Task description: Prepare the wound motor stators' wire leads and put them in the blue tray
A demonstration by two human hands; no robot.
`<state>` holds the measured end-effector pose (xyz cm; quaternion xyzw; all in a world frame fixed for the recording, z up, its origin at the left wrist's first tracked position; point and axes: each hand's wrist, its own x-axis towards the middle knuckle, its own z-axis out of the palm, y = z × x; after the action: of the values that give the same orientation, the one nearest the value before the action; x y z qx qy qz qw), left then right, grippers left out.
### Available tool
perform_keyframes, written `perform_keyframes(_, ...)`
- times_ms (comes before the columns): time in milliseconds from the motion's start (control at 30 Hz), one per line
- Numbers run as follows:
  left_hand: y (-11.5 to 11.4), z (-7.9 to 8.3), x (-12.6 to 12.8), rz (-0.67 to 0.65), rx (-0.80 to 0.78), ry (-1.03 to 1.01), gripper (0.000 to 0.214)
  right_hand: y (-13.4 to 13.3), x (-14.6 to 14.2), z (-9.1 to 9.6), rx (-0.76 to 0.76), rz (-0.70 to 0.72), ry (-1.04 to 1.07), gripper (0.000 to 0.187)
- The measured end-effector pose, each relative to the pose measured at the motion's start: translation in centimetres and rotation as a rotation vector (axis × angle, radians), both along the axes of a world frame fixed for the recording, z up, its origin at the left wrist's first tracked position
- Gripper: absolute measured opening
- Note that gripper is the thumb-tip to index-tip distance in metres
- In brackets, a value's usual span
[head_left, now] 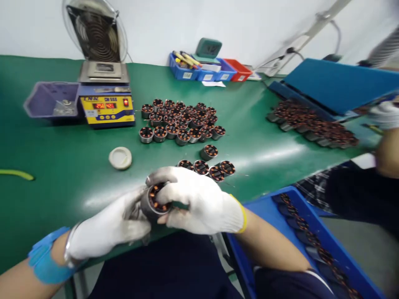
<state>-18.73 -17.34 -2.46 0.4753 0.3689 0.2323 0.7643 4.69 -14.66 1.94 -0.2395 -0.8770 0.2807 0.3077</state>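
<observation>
Both my hands wear white gloves and hold one motor stator [151,204], a dark metal cylinder with copper windings inside, tilted above the front edge of the bench. My left hand [115,224] is wrapped round its left side. From the right, my right hand [196,199] grips the rim, with fingers over the open top. A blue band [50,257] circles my left wrist. Just beyond my right hand stand several loose stators [201,167], partly covered by it. Farther back, a cluster of similar stators [182,120] stands upright on the green bench [93,158].
A yellow-fronted soldering unit [107,110] stands at back left beside a purple bin [52,99]. Nearer lies a round white dish [120,158]. Blue bins [187,74] line the wall. At right, a co-worker's gloved hand [386,114] is near piled stators [311,124]; a blue crate [296,199] sits below.
</observation>
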Motion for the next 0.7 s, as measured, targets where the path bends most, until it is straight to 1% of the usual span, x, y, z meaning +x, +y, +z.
perform_keyframes(33, 0.2, 0.5, 0.3, 0.002, -0.007, -0.019, 0.057, 0.0, -1.3, -0.4, 0.0, -0.024, 0.039, 0.021)
perform_keyframes(67, 0.5, 0.9, 0.1, 0.037, -0.002, -0.027, 0.053, 0.1, -2.3, -0.8, -0.009, -0.098, 0.093, 0.027)
perform_keyframes(133, 1.1, 1.4, -0.6, 0.178, 0.032, -0.041, 0.047, 0.2, -3.4, -1.7, -0.049, -0.28, 0.21, 0.038)
perform_keyframes(167, 1.3, 1.4, -1.0, 0.248, 0.054, -0.04, 0.045, 0.2, -3.6, -2.0, -0.074, -0.343, 0.253, 0.038)
perform_keyframes(200, 1.5, 1.4, -1.2, 0.297, 0.071, -0.039, 0.043, 0.1, -3.7, -2.3, -0.098, -0.374, 0.288, 0.033)
perform_keyframes(233, 1.5, 1.4, -1.3, 0.326, 0.083, -0.04, 0.042, 0.1, -3.8, -2.5, -0.119, -0.378, 0.314, 0.024)
perform_keyframes(300, 1.5, 1.3, -1.2, 0.342, 0.089, -0.038, 0.042, -0.1, -4.0, -2.6, -0.144, -0.369, 0.355, 0.005)
perform_keyframes(333, 1.5, 1.3, -1.0, 0.338, 0.087, -0.036, 0.043, -0.1, -4.1, -2.5, -0.15, -0.375, 0.372, 0.003)
perform_keyframes(433, 1.4, 1.3, -0.7, 0.313, 0.068, -0.04, 0.045, 0.1, -4.5, -1.8, -0.14, -0.385, 0.362, 0.009)
perform_keyframes(567, 1.0, 1.5, -0.7, 0.31, 0.061, -0.042, 0.057, 0.7, -4.8, -0.4, -0.002, -0.317, 0.242, 0.007)
perform_keyframes(633, 0.8, 1.6, -0.8, 0.329, 0.08, 0.015, 0.058, 0.8, -4.9, 0.2, 0.038, -0.297, 0.17, 0.006)
perform_keyframes(700, 0.7, 1.6, -1.0, 0.366, 0.115, 0.116, 0.059, 1.0, -4.9, 0.5, 0.038, -0.298, 0.141, 0.008)
